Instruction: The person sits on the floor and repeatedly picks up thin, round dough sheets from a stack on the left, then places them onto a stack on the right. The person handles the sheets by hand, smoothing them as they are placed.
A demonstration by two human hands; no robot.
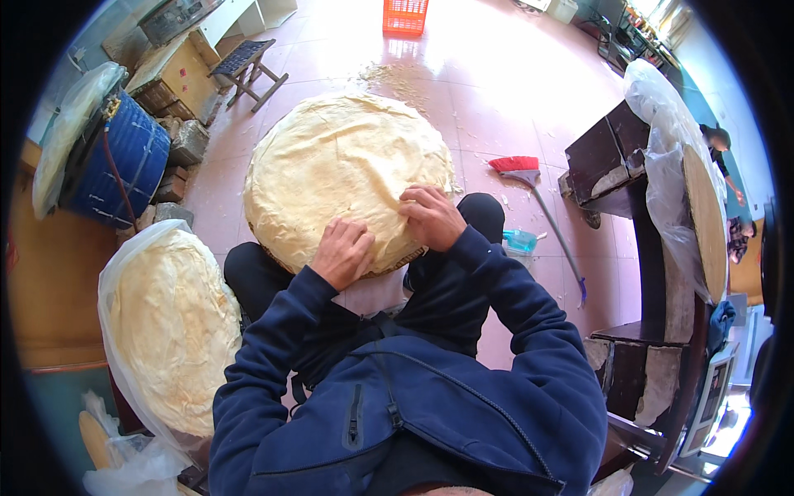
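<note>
A large round stack of thin, pale yellow sheets (335, 161) lies before me at knee height, on a round woven base whose rim shows at the near edge. My left hand (345, 251) rests on its near edge with bent fingers. At its right near side, the fingers of my right hand (432, 217) are bent against a raised fold in the top sheet. Whether either hand pinches the sheet is hard to tell. A second round stack of pale sheets (173, 328), partly wrapped in clear plastic, stands at my left.
A broom (549, 204) and a turquoise container (520, 242) lie on the tiled floor at right. Beyond are a folding stool (248, 68), an orange crate (404, 17) and scattered flakes. A blue drum (121, 161) stands left; dark furniture (605, 155) and people (719, 139) are right.
</note>
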